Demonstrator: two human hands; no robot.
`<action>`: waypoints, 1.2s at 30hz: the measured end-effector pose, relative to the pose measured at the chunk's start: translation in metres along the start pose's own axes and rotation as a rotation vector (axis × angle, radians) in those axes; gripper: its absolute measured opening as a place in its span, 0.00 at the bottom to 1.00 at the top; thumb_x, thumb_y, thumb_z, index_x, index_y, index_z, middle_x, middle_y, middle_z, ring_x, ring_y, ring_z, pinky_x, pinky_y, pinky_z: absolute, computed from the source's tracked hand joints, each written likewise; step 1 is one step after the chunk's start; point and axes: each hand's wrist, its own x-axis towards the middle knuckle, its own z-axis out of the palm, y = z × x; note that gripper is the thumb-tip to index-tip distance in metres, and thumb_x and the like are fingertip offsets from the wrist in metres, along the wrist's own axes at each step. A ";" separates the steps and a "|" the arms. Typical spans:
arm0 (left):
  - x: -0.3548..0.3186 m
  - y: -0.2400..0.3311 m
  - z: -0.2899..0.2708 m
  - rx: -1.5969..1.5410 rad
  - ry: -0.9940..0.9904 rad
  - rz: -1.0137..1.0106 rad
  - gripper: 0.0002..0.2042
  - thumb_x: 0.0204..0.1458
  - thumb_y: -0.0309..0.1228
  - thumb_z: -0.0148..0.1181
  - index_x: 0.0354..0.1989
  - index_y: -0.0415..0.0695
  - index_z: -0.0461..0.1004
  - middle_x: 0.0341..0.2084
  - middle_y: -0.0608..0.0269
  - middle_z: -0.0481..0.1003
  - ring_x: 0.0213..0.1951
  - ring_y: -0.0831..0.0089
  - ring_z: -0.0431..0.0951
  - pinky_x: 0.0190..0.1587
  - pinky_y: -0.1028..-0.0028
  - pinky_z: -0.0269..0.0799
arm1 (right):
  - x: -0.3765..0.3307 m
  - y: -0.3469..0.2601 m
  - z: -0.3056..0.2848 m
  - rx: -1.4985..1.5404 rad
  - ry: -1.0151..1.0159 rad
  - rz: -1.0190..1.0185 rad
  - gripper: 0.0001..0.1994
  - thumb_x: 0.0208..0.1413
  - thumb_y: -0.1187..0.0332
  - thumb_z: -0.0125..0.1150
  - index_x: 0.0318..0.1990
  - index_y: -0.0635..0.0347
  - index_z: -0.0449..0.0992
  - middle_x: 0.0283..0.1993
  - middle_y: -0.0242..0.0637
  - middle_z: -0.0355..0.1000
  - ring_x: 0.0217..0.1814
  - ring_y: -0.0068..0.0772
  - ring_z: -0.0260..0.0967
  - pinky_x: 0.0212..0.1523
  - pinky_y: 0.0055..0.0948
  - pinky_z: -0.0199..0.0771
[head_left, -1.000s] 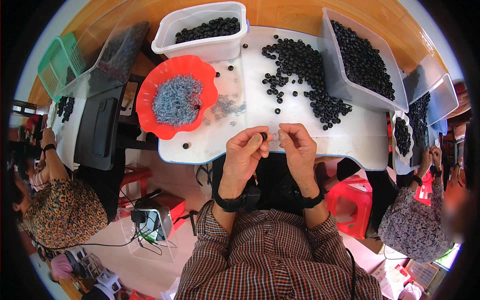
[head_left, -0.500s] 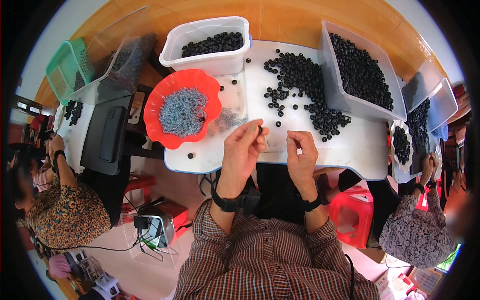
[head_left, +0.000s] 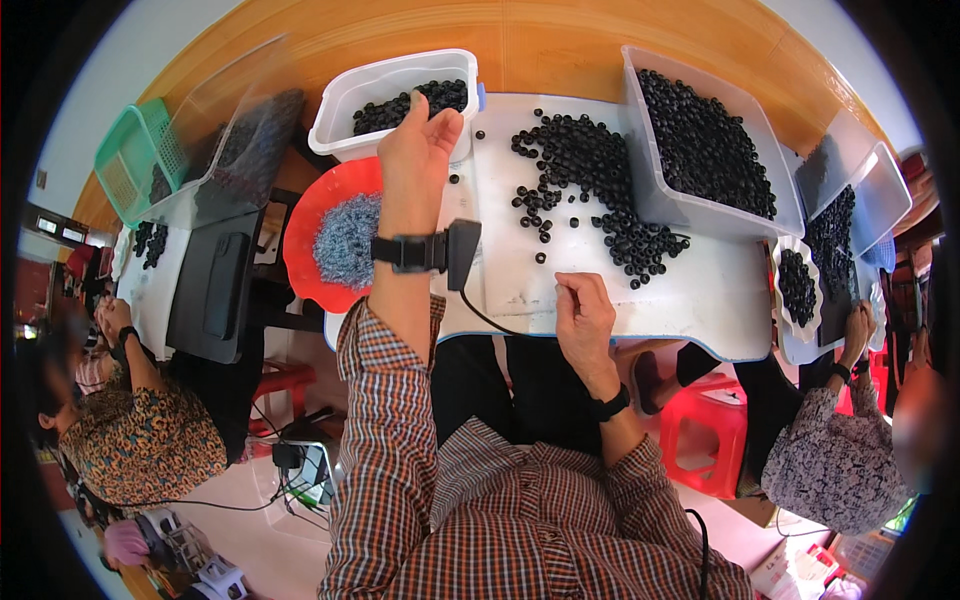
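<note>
My left hand (head_left: 421, 140) reaches to the near edge of a white tub (head_left: 392, 72) that holds small black ring-shaped parts (head_left: 380, 113). Its thumb stands apart from the fingers, and no part shows in it. Below that forearm lies a red scalloped bowl (head_left: 305, 215) with many tiny bluish-clear pieces (head_left: 345, 243), partly covered by the arm. Over the table's front edge, my right hand (head_left: 587, 318) has thumb and fingertips pressed together; whatever they may hold is too small to see. Loose black parts (head_left: 590, 150) are spread on the white table (head_left: 510, 275) beyond it.
A large clear bin (head_left: 705, 150) full of black parts stands at the right, beside a white scalloped dish (head_left: 797, 290). Co-workers sit at left (head_left: 150, 430) and right (head_left: 835, 460). A red stool (head_left: 705, 430) stands below. A cable runs from my left wrist strap.
My left hand has gone from the table's front up to the white tub, and the black part it pinched no longer shows. My right hand has shifted slightly left and down, its fingers closer together.
</note>
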 end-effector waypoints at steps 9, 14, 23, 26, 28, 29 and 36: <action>-0.085 -0.092 -0.053 0.971 -0.256 0.050 0.07 0.53 0.26 0.60 0.39 0.38 0.79 0.27 0.56 0.78 0.26 0.71 0.76 0.31 0.74 0.73 | 0.008 0.002 -0.001 -0.028 -0.032 0.028 0.07 0.51 0.82 0.60 0.38 0.64 0.75 0.33 0.42 0.72 0.27 0.37 0.72 0.28 0.30 0.72; -0.093 -0.109 -0.056 1.539 -0.353 0.431 0.08 0.51 0.25 0.57 0.38 0.45 0.80 0.30 0.47 0.76 0.32 0.52 0.78 0.37 0.61 0.73 | 0.010 0.006 -0.002 -0.052 -0.018 0.026 0.06 0.52 0.80 0.61 0.38 0.64 0.75 0.32 0.42 0.72 0.26 0.38 0.72 0.26 0.32 0.72; -0.095 -0.111 -0.062 1.506 -0.322 0.406 0.08 0.51 0.23 0.55 0.37 0.44 0.80 0.31 0.48 0.74 0.33 0.51 0.77 0.37 0.59 0.72 | 0.017 0.014 -0.004 -0.091 -0.061 0.053 0.07 0.51 0.80 0.61 0.38 0.64 0.75 0.31 0.44 0.71 0.26 0.40 0.73 0.26 0.33 0.72; -0.094 -0.111 -0.061 1.504 -0.326 0.415 0.09 0.50 0.23 0.55 0.37 0.44 0.80 0.31 0.49 0.74 0.32 0.51 0.77 0.37 0.60 0.72 | 0.022 0.016 -0.005 -0.079 -0.061 0.086 0.07 0.52 0.79 0.60 0.39 0.64 0.75 0.32 0.45 0.71 0.26 0.43 0.72 0.27 0.35 0.72; -0.092 -0.112 -0.062 1.522 -0.316 0.531 0.09 0.48 0.23 0.59 0.38 0.44 0.81 0.26 0.52 0.75 0.27 0.58 0.77 0.33 0.65 0.72 | 0.028 0.017 -0.005 -0.111 -0.071 0.055 0.08 0.53 0.79 0.59 0.40 0.63 0.75 0.33 0.46 0.70 0.26 0.44 0.72 0.27 0.37 0.72; -0.092 -0.113 -0.061 1.522 -0.317 0.530 0.09 0.48 0.23 0.59 0.38 0.44 0.81 0.26 0.52 0.75 0.27 0.58 0.77 0.33 0.65 0.72 | 0.032 0.018 -0.004 -0.145 -0.081 0.026 0.08 0.54 0.79 0.58 0.41 0.63 0.75 0.34 0.47 0.70 0.26 0.45 0.72 0.28 0.38 0.72; -0.099 -0.110 -0.041 1.654 -0.317 0.353 0.09 0.49 0.33 0.64 0.37 0.46 0.80 0.28 0.52 0.73 0.30 0.53 0.77 0.33 0.59 0.72 | 0.043 0.023 -0.003 -0.200 -0.131 -0.004 0.10 0.54 0.78 0.56 0.44 0.62 0.75 0.35 0.48 0.70 0.27 0.48 0.71 0.29 0.40 0.72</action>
